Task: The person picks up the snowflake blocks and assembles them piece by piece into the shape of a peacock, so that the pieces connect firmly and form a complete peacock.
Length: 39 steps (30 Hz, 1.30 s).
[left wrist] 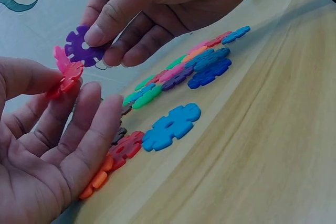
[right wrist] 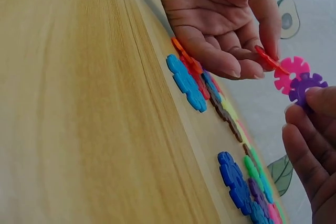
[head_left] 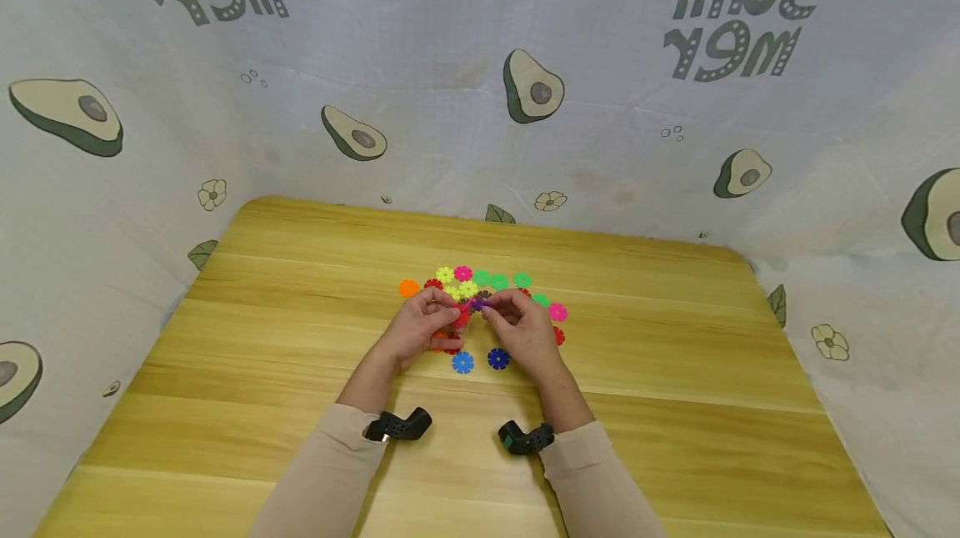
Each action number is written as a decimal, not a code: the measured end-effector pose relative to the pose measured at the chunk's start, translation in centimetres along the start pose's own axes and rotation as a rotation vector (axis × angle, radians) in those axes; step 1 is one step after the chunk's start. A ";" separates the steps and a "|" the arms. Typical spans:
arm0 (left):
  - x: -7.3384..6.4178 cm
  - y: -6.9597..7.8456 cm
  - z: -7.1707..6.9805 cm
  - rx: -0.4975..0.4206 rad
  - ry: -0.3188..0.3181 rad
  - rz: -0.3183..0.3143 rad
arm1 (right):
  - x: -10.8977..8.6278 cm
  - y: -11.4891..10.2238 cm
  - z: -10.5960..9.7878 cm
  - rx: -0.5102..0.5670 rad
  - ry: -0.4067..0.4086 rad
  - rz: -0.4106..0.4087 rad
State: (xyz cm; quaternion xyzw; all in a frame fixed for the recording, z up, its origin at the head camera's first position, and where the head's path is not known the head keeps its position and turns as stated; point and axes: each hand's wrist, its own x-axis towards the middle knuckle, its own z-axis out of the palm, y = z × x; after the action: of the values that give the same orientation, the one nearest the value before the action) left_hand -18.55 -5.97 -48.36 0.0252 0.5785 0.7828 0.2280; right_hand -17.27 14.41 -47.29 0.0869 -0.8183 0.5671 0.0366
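Observation:
Between thumb and fingers my left hand pinches a red notched plastic disc. A pink notched disc stands at an angle to the red one and meets its edge. My right hand pinches a purple notched disc, which touches or overlaps the pink disc; whether they are slotted together I cannot tell. Both hands are raised over the discs on the table. Below them lie a light blue disc and a dark blue disc.
Several loose notched discs lie flat around the hands, among them an orange disc, a pink disc and a green disc. They rest on a wooden table. A printed cloth hangs behind it.

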 end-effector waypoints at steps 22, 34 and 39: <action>0.3 -0.3 0.3 -0.053 0.049 0.033 | -0.1 0.5 0.0 0.036 -0.052 -0.020; 0.2 -0.2 0.5 -0.058 0.067 0.051 | 0.0 0.9 0.1 -0.044 -0.026 -0.058; 0.4 -0.3 0.5 -0.065 0.072 0.047 | -0.1 0.9 0.1 -0.021 -0.026 -0.039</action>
State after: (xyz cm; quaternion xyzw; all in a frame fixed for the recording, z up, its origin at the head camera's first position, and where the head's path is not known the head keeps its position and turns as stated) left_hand -18.59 -5.27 -48.56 0.0030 0.5597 0.8068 0.1892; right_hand -17.33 14.57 -48.14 0.1096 -0.8227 0.5565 0.0378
